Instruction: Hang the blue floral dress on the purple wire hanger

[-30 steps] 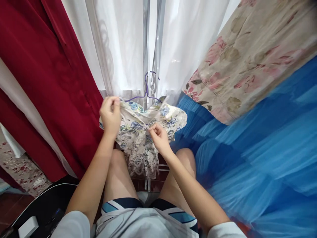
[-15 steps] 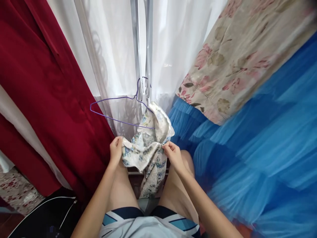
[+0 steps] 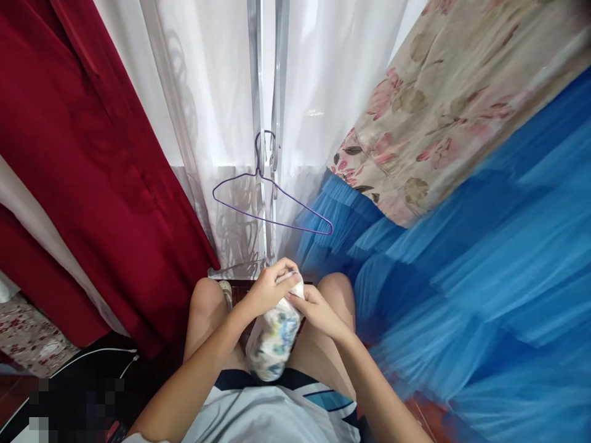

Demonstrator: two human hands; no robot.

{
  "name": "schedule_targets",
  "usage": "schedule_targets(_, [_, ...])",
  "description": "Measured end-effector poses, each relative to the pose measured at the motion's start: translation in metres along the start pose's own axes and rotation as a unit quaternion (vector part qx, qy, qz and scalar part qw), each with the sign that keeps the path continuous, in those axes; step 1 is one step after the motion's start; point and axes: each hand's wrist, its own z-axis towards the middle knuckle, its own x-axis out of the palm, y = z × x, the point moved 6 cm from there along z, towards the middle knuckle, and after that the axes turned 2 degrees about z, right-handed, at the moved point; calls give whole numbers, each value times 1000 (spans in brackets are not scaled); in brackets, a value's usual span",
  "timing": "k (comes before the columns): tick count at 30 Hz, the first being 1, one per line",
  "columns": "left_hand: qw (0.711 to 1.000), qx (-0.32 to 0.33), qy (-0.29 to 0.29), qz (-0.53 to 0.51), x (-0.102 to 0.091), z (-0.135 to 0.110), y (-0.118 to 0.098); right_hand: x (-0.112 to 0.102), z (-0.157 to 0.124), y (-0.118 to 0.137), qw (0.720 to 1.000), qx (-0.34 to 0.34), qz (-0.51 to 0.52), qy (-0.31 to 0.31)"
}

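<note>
**The flowered cloth [image 3: 276, 338] runs from the fingers back to the lap, on the near side of the purple hanger [image 3: 272, 181]**

Closest to the body are a pale shirt [image 3: 258, 412] and dark shorts [image 3: 329, 400]; the cloth's low, blurry end reaches the shorts, well apart from the hanger. The cloth is bunched into a long, soft roll; its long way points from the lap toward the hanger, and the lap end leans a little to the left.

Its white top end is up at the fingers; most of the roll lies below them, away from the hanger. The left hand [image 3: 265, 292] is nearer the hanger and wraps that top end, with its thumb pressed over the front; the right hand [image 3: 323, 311] is a bit lower and pinches the right edge, thumb against bent finger. The two hands are just beside each other; neither touches the hanger.

Past the hands hangs the hanger, tilted, with its right corner low; silver poles [image 3: 281, 49] stand at its hook; white cloth [image 3: 337, 74] is behind it; red cloth [image 3: 115, 184] is to its left, blue cloth [image 3: 462, 295] to its right.
</note>
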Motion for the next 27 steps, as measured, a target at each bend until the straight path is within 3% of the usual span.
schedule_targets(4, [978,-92,116,-146,11,-27,32,-40,-3,23,994,-53,-36,-88])
schedule_targets(7, [966,-141,173,-127,16,-54,58,-74,-2,48,979,-93,-90,-160])
schedule_targets(11, [983,-129,111,-63,-4,-68,70,-112,17,84,952,-162,-121,-232])
schedule_targets(16, [994,-99,-40,-32,-52,-60,39,-161,69,119,922,-217,-54,-317])
schedule_targets(19, [986,-75,-146,15,-84,-55,14,-157,115,121,953,-162,3,-255])
schedule_targets(22, [974,-53,-207,69,-111,-55,2,-125,149,105,989,-48,77,-120])
schedule_targets(24, [974,-46,-194,111,-125,-55,4,-106,155,98,992,-11,100,-77])
schedule_targets(27, [971,-26,-123,202,-145,-52,15,-95,149,101,992,-3,115,-56])
